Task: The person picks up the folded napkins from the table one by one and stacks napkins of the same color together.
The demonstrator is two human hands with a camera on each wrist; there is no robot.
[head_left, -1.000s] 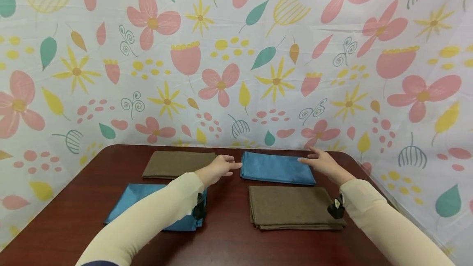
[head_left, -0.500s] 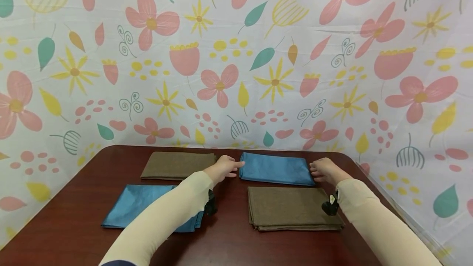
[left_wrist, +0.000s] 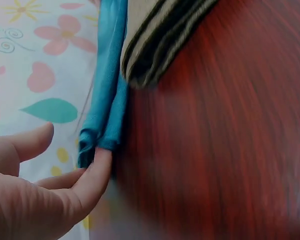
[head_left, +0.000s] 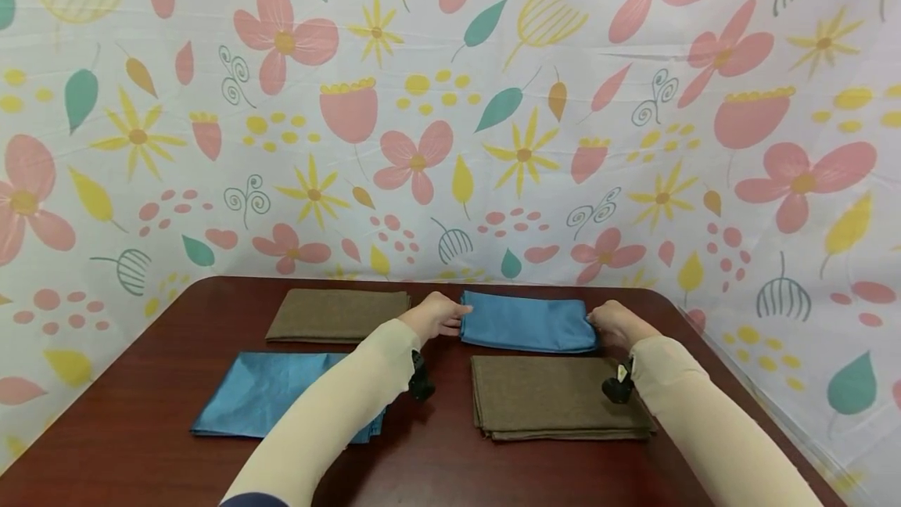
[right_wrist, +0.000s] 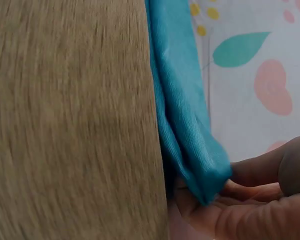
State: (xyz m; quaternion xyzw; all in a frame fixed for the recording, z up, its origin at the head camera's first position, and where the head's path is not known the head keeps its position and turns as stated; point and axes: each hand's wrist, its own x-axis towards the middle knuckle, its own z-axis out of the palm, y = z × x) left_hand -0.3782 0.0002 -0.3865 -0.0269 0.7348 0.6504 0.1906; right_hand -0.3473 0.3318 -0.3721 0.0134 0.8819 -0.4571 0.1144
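Observation:
A folded blue cloth (head_left: pixel 528 322) lies at the back right of the table. At its left end is my left hand (head_left: pixel 435 316); in the left wrist view the fingertips (left_wrist: pixel 104 156) tuck under the cloth's end while the thumb (left_wrist: pixel 37 142) stands apart from it. My right hand (head_left: pixel 618 324) pinches the cloth's right end, thumb on one side and fingers beneath, and that end bulges up slightly. Just in front of this cloth lies a folded brown cloth (head_left: pixel 556 397), which neither hand touches.
Another brown cloth (head_left: pixel 331 314) lies folded at the back left. Before it is a second blue cloth (head_left: pixel 267 390), partly hidden by my left forearm. The dark red wooden table (head_left: pixel 422 468) ends against a flowered curtain (head_left: pixel 422 241).
My right hand came down from above the blue cloth's right end, moved round its edge and now pinches it. The left hand shifted slightly right, to the left end.

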